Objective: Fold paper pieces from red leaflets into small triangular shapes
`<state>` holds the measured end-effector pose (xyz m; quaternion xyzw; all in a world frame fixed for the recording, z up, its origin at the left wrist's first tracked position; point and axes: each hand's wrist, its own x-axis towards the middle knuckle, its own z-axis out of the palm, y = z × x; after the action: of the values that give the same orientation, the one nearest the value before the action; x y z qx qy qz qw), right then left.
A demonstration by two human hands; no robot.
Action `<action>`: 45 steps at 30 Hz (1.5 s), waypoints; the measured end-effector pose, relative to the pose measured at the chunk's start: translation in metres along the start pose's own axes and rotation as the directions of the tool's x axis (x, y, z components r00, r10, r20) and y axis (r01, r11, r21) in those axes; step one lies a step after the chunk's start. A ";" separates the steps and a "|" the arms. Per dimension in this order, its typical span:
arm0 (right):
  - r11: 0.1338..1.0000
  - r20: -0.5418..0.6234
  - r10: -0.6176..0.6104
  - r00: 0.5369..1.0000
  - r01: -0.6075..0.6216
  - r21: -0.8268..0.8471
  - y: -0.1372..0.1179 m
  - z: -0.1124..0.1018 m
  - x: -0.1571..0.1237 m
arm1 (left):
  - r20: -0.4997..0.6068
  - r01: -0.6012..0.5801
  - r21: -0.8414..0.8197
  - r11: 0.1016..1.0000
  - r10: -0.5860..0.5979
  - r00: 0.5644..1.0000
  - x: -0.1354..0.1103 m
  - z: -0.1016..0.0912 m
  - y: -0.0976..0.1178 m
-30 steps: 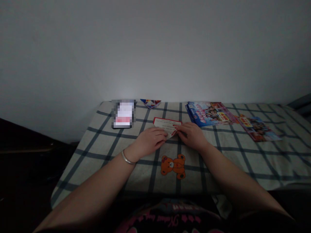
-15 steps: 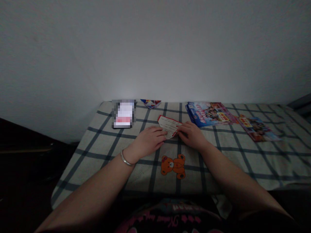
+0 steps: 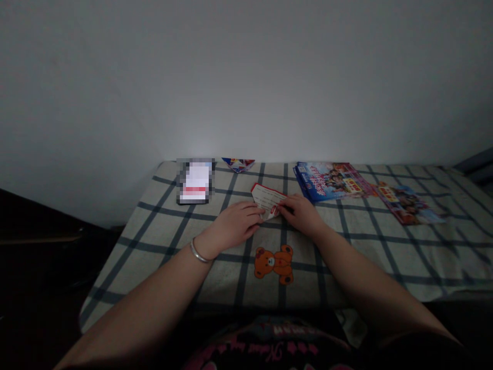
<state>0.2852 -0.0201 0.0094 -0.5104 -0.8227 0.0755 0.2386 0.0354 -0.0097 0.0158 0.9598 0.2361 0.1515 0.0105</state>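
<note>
The folded printed paper (image 3: 267, 198) lies on the cloth-covered bench (image 3: 154, 231), in the gap between the left hand (image 3: 234, 223) and the right hand (image 3: 304, 216). Neither hand is nearer: both touch it, the left at its near-left edge, the right at its right end. Thumb and index finger of the right hand pinch the paper there; the fingers of the left lie over its edge, though whether the thumb grips from beneath, I cannot tell. From the left fingertips the sheet reaches away toward the wall and across to the right. Its long axis seems to run mainly left to right, with the red-bordered side farthest from the person, slanting closer toward the right hand; the covered parts leave its full outline uncertain. A teddy bear print (image 3: 273, 264) sits on the person's side of it.
</note>
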 end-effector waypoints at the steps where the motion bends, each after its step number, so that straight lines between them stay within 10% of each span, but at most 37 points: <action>1: 1.000 -0.003 0.006 1.000 -0.006 -0.006 0.000 0.001 0.001 | -0.004 0.003 -0.004 1.000 -0.003 1.000 0.000 0.000 0.000; 45: 0.972 -0.018 0.188 0.982 -0.189 -0.137 -0.009 0.010 0.012 | 0.006 0.077 0.011 0.997 -0.077 0.997 0.003 -0.002 0.006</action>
<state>0.2684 -0.0127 0.0075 -0.6016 -0.7733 0.0393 0.1965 0.0406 -0.0137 0.0189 0.9505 0.2735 0.1468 0.0118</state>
